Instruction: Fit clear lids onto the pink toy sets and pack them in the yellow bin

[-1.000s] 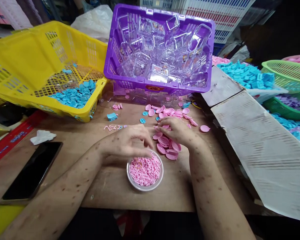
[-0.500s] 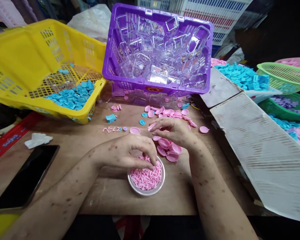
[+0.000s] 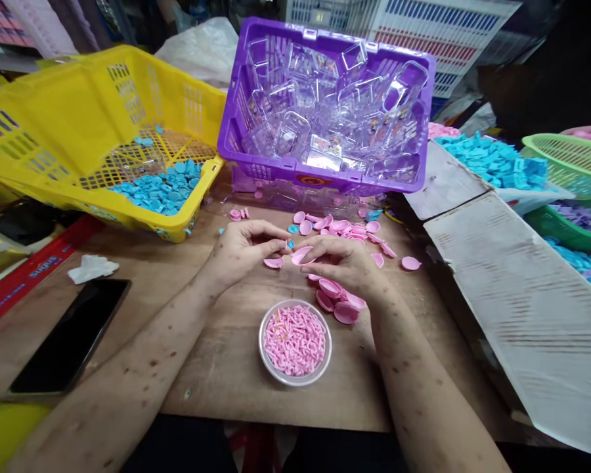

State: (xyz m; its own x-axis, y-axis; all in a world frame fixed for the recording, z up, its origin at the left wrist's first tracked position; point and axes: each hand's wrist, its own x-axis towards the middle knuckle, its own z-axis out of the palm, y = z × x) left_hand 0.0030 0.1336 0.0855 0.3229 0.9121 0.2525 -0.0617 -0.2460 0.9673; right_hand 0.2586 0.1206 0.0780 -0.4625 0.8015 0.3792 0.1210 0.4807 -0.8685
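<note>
My left hand [image 3: 249, 246] is closed in a pinch near the middle of the table; what it grips, if anything, is too small to name. Close to its fingertips lie a blue disc [image 3: 293, 229] and a pink oval piece [image 3: 274, 263]. My right hand [image 3: 337, 257] has thumb and fingers closed on a pink oval piece [image 3: 301, 255]. Below both hands stands a round clear tub [image 3: 295, 341] full of small pink hooked bits. Pink oval pieces [image 3: 345, 312] are piled under my right wrist, and more [image 3: 342, 226] lie behind that hand.
A yellow basket [image 3: 177, 226] holds blue pieces at the left. The purple basket [image 3: 320, 179] behind contains clear boxes. A black phone [image 3: 71, 335] and white tissue [image 3: 92, 269] lie left. Cardboard [image 3: 517, 309] borders the right, beside a green basket [image 3: 571, 164].
My left hand has moved from over the tub up and away to the small pieces beside my right hand. The tub's contents are now uncovered. The view has shifted slightly.
</note>
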